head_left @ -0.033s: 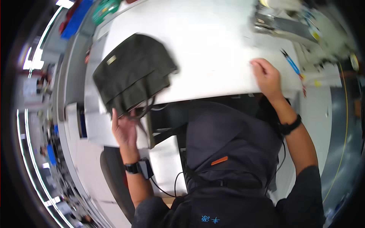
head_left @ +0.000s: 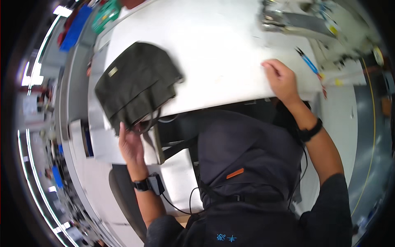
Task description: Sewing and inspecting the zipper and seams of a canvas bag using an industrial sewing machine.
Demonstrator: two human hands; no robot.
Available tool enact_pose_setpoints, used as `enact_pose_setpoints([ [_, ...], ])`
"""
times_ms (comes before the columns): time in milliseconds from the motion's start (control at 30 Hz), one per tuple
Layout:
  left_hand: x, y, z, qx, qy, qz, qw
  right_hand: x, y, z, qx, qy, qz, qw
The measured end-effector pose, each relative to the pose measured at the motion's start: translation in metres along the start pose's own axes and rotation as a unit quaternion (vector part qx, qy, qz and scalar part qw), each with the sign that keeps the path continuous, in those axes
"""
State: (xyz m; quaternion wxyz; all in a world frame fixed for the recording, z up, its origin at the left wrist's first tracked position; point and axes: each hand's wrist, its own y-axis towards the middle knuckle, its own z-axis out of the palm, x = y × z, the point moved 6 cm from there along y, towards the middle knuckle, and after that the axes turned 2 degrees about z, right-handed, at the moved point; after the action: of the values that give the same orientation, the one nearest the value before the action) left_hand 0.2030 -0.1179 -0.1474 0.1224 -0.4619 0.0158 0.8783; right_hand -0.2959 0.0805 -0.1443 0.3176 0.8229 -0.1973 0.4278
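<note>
A dark olive handbag (head_left: 138,82) with a small pale label lies tilted on the left side of the white table, its open end and strap handles facing me. My left hand (head_left: 132,144) grips the near left corner of the bag by its opening. One finger points up along the outside, and the other fingers are partly hidden behind the edge and handle. My right hand (head_left: 282,81) is at the table's near right edge, fingers curled in, with nothing visible in it. Apart from it, to the right, lies a pair of blue-handled thread snips (head_left: 307,61).
A sewing machine (head_left: 345,41) stands at the far right of the white table (head_left: 214,53). A green object (head_left: 106,16) and a blue bin (head_left: 76,29) are at the far left. Beside my left arm is a dark chair back (head_left: 121,197). A cable runs from my left wrist device (head_left: 155,184).
The whole view has shifted slightly, so the table, bag and snips appear a little farther left. My left hand keeps its grip on the bag, and my right hand stays curled.
</note>
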Motion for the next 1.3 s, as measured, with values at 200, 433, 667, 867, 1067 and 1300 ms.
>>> enact_pose_setpoints([
  [200, -0.092, 0.043, -0.019, -0.054, 0.263, 0.102, 0.958, -0.002, -0.003, 0.000, 0.004, -0.012, 0.006, 1.000],
  [433, -0.208, 0.019, 0.059, 0.141, 0.286, 0.065, 0.945, 0.007, 0.003, -0.009, -0.019, 0.031, -0.001, 0.999],
  [667, -0.134, -0.003, 0.210, 0.405, 0.546, -0.051, 0.732, -0.011, 0.019, -0.068, -0.143, -0.007, -0.062, 0.988],
  [867, -0.021, -0.040, 0.319, 0.555, 0.410, -0.179, 0.702, -0.033, 0.004, -0.102, -0.161, -0.353, -0.114, 0.915],
  [1067, -0.019, -0.055, 0.312, 0.487, 0.466, -0.248, 0.696, -0.045, -0.002, -0.109, -0.137, -0.354, -0.122, 0.917],
  [1300, -0.108, -0.097, 0.274, 0.681, 0.455, -0.070, 0.570, -0.060, -0.012, -0.154, -0.203, -0.040, 0.061, 0.976],
])
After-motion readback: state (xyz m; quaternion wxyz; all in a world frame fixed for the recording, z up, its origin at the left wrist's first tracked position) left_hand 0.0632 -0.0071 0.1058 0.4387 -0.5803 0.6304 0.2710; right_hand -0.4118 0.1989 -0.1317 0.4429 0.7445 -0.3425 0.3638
